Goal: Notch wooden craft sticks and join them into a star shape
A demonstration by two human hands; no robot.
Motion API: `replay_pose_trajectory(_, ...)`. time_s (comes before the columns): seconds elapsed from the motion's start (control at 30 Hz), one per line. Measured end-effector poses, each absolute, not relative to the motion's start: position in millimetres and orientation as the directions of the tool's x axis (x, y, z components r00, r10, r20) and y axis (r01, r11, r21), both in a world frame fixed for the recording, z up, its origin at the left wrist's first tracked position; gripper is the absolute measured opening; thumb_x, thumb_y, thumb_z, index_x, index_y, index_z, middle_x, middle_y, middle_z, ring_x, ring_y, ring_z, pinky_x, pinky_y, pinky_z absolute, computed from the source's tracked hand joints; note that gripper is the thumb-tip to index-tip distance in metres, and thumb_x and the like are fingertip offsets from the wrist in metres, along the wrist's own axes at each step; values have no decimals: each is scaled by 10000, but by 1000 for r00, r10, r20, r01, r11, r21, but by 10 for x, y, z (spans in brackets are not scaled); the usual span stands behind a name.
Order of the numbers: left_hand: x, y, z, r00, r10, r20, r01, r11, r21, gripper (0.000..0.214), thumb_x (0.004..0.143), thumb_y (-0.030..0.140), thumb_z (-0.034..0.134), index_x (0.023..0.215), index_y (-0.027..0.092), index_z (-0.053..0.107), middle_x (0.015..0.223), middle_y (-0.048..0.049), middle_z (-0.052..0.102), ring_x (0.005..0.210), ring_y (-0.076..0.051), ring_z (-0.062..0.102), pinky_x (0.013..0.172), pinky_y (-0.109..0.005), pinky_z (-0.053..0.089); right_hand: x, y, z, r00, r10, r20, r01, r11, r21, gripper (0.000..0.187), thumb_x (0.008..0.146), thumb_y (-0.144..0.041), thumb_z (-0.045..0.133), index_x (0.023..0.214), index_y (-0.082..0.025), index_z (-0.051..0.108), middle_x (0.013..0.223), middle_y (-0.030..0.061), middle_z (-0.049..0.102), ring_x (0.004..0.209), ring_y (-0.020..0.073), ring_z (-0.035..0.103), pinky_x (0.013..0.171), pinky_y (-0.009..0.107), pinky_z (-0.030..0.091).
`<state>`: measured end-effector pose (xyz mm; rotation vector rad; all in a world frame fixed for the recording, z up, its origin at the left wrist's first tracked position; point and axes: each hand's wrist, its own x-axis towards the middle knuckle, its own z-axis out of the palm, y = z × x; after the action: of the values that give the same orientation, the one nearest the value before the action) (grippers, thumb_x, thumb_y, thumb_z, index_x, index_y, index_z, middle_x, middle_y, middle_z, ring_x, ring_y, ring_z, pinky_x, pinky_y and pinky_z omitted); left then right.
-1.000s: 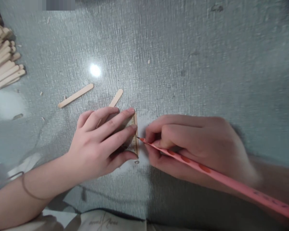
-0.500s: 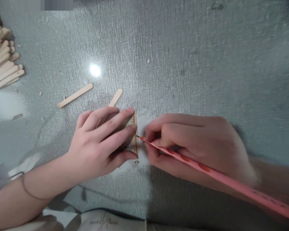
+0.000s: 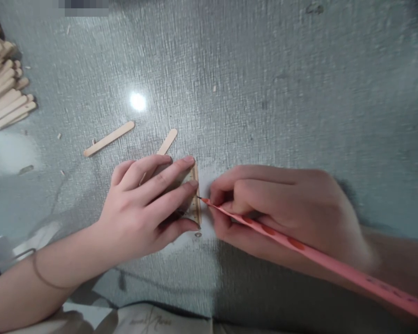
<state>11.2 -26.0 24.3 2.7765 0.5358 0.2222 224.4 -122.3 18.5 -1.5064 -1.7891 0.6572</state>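
Note:
A craft stick (image 3: pixel 199 212) lies nearly upright in the picture, with a see-through ruler (image 3: pixel 194 212) laid along it. My left hand (image 3: pixel 142 199) holds both against the table, thumb at the near end and fingertips spread along the far part; its palm hides much of the ruler. In a closed pinch, my right hand (image 3: pixel 282 208) grips a pink pencil (image 3: pixel 320 257) with orange-red grip dimples. The pencil's dark point touches or nearly touches the stick at the ruler's edge, just below a left fingertip. Another craft stick (image 3: pixel 167 140) reaches out from beneath my left hand.
One loose craft stick (image 3: pixel 109 138) lies left of centre on the textured grey table (image 3: pixel 264 69). A heap of craft sticks (image 3: pixel 7 88) fills the upper left edge. Small wood scraps are scattered about. Bright light reflects off the tabletop.
Almost nothing differs. Both hands, the ruler and the pencil stay in place, with the pencil point still at the stick; the view shifts very slightly.

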Motion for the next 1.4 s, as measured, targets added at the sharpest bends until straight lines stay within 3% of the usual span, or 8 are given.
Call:
replay_pose_trajectory(0.7, 118, -261, 241, 920, 376, 108, 324, -888, 326, 447, 888, 587, 689, 1165, 237, 668, 1334, -80, 704, 1176, -339, 650, 871, -516, 495, 2232, -1208, 173, -77, 978, 194, 623, 199, -756, 277, 822, -47, 676, 703, -218, 494, 716, -71, 678, 558, 57, 604, 510, 169, 488)
replay_pose_trajectory(1.4, 119, -260, 241, 918, 385, 100, 334, -883, 331, 401, 897, 598, 670, 1161, 296, 660, 1344, -38, 700, 1178, -324, 656, 873, -505, 494, 2244, -1236, 184, -85, 981, 174, 625, 188, -757, 274, 816, -40, 662, 715, -225, 488, 725, -77, 682, 571, 69, 622, 515, 184, 501)
